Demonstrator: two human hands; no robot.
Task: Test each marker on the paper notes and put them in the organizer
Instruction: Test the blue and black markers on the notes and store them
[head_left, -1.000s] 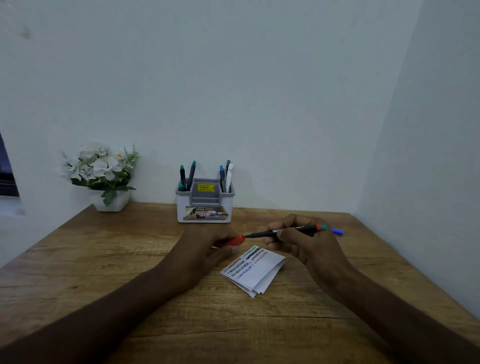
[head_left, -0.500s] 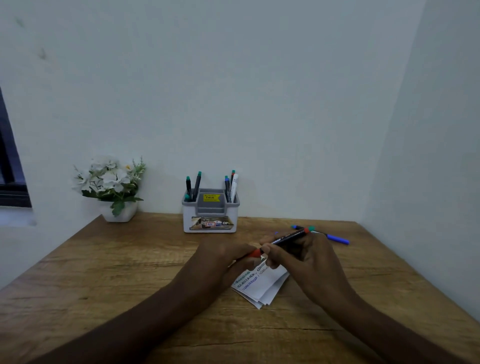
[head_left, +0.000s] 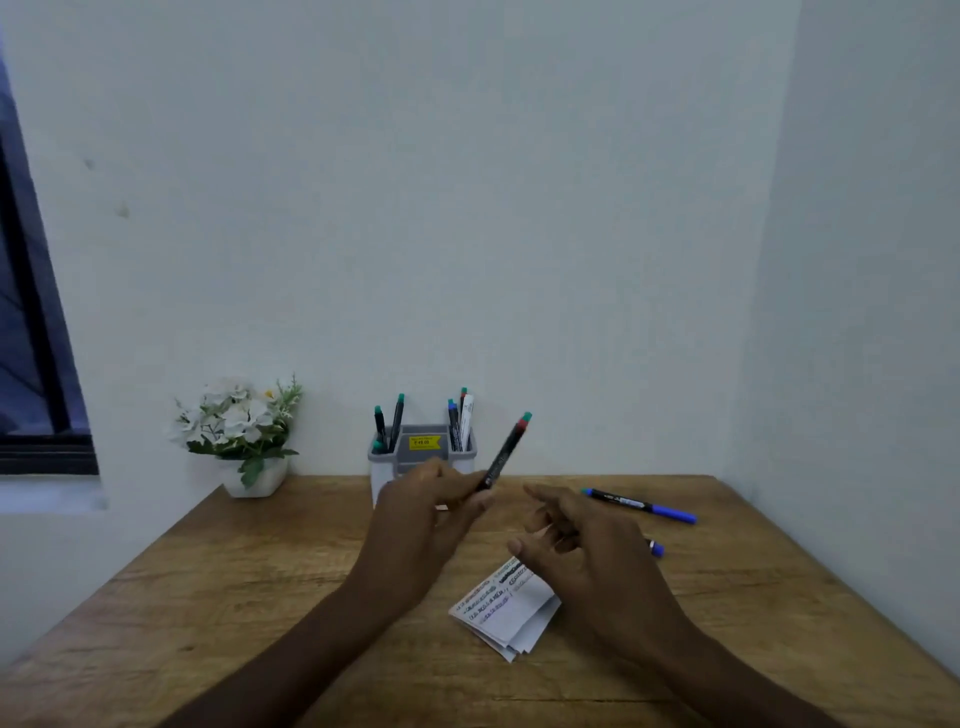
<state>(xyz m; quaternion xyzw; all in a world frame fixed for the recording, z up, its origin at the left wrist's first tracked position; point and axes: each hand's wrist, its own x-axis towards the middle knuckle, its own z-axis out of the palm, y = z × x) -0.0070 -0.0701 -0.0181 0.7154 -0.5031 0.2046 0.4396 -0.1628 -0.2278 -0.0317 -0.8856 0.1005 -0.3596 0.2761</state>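
Observation:
My left hand (head_left: 422, 514) grips the lower end of a black marker (head_left: 506, 451) that points up and to the right, its tip end red with a green end. My right hand (head_left: 582, 543) hovers just right of it, fingers apart and holding nothing. Below both hands lies a small stack of white paper notes (head_left: 506, 608) with coloured scribble lines on top. The white and grey organizer (head_left: 422, 449) stands at the back against the wall, partly hidden by my left hand, with several markers upright in its side slots.
A blue-capped marker (head_left: 640, 505) lies on the wooden table (head_left: 208, 597) to the right, and a blue cap end (head_left: 655, 547) shows behind my right hand. A white flower pot (head_left: 244, 441) stands back left. Walls close the back and right sides.
The cap went back on the marker. My right hand let go and opened, and my left hand now holds the marker alone, tilted upward. The camera view tipped up.

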